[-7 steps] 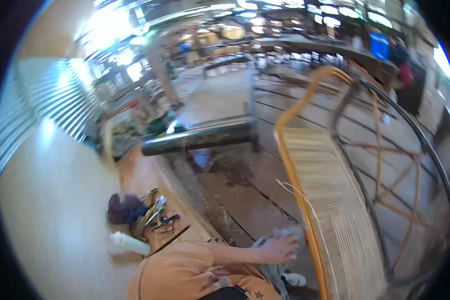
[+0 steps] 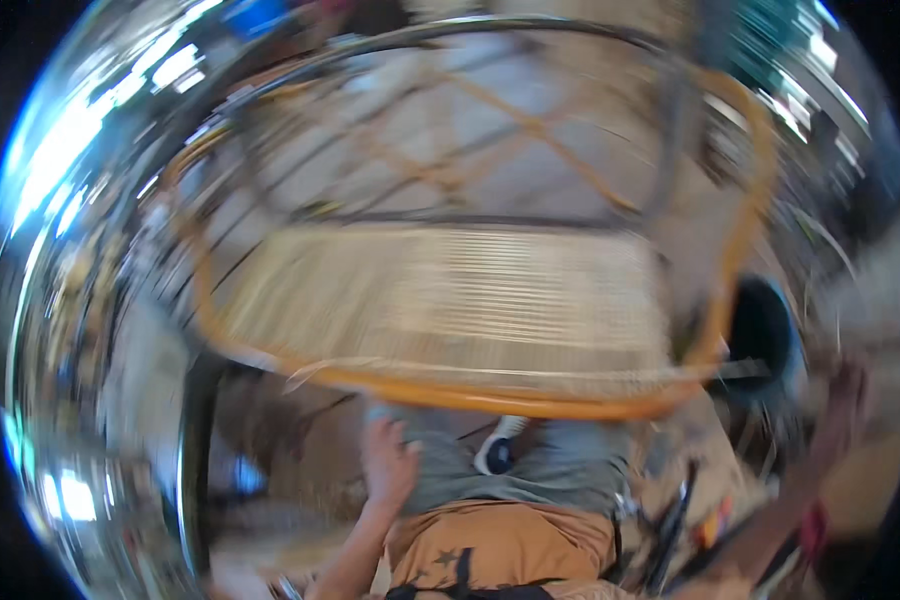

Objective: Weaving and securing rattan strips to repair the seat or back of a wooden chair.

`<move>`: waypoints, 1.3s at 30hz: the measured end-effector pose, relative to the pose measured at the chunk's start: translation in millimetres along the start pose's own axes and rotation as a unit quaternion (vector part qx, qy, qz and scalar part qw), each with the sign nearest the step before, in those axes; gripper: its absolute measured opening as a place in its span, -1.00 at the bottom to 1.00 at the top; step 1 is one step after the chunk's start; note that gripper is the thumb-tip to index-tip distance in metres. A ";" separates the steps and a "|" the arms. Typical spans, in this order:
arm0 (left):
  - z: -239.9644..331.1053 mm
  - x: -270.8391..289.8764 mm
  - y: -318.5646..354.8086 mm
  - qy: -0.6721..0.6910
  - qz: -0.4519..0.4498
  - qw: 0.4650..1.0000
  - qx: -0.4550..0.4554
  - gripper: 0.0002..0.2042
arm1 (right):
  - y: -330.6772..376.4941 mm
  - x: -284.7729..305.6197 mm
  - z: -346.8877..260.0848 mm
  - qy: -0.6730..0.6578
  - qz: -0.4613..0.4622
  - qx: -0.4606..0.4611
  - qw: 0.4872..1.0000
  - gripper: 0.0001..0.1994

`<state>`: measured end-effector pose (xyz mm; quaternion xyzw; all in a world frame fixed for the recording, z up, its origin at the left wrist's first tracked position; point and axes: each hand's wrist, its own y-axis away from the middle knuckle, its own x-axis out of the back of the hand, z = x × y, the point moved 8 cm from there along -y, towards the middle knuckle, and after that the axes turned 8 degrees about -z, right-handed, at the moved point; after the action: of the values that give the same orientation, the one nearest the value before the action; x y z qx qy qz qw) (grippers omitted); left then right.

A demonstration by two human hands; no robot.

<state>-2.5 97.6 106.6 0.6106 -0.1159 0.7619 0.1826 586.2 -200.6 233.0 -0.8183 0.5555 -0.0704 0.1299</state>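
A curved cane seat frame [image 2: 515, 405] with an orange-brown rim stands in front of me. Pale woven strands [image 2: 470, 300] fill its seat panel, and a loose strand trails along the near rim. My left hand [image 2: 388, 465] lies on my left thigh, just below that rim, with its fingers loosely stretched and nothing seen in them. Off to the right, my right arm reaches outward, and my right hand [image 2: 845, 400] is smeared by motion beyond a dark bucket. Whether it holds anything cannot be made out.
The dark bucket [image 2: 792, 345] with a bluish side stands right of the seat frame. Blurred tools [image 2: 675, 525] lie by my right hip. A dark post [image 2: 200, 430] rises at the left. Beyond the woven panel are dark curved rails [image 2: 530, 25] and crossed orange-brown canes [image 2: 540, 130].
My view has swung to the right, so the seat frame is now straight ahead. My right arm has come into view, stretched out to the right. The left hand stays on my leg.
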 end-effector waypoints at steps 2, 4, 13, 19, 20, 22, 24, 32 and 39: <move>-11.6 -1.0 -2.0 -0.002 -0.002 1.000 0.005 -0.61 | -31.2 11.6 -14.4 0.238 0.060 0.065 0.967 -0.74; -8.9 -10.1 -10.6 0.005 0.001 1.000 -0.008 -0.61 | -50.3 9.5 -30.3 0.105 0.085 0.074 0.988 -0.77; 15.3 -18.8 -11.5 -0.056 -0.066 0.994 0.072 -0.60 | -50.3 -41.1 246.1 -0.058 -0.020 -0.148 0.987 -0.63; 5.1 -16.2 2.9 -0.020 -0.013 0.997 0.073 -0.61 | 52.8 -479.7 309.1 -0.353 -0.321 -0.199 0.856 -0.65; 4.2 -20.3 2.2 -0.025 -0.026 0.997 0.073 -0.61 | 65.4 -501.6 309.1 -0.373 -0.333 -0.201 0.843 -0.65; 4.2 -20.3 -1.7 -0.033 -0.039 0.995 0.084 -0.61 | 83.5 -524.2 316.8 -0.398 -0.345 -0.210 0.824 -0.65; 9.7 -19.8 -7.7 -0.025 -0.054 0.994 0.094 -0.60 | 95.9 -527.5 330.3 -0.408 -0.349 -0.224 0.813 -0.66; 6.1 -19.1 -14.5 0.011 -0.075 0.992 0.101 -0.61 | 138.5 -476.1 356.7 -0.428 -0.330 -0.255 0.802 -0.67; 4.3 -25.7 -6.8 0.003 -0.073 0.993 0.096 -0.58 | 118.2 -385.7 355.4 -0.427 -0.313 -0.249 0.811 -0.68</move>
<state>9.0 98.5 82.2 0.6296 0.0034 0.7561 0.1784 429.3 163.6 -129.9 -0.8997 0.1568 0.3904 0.1165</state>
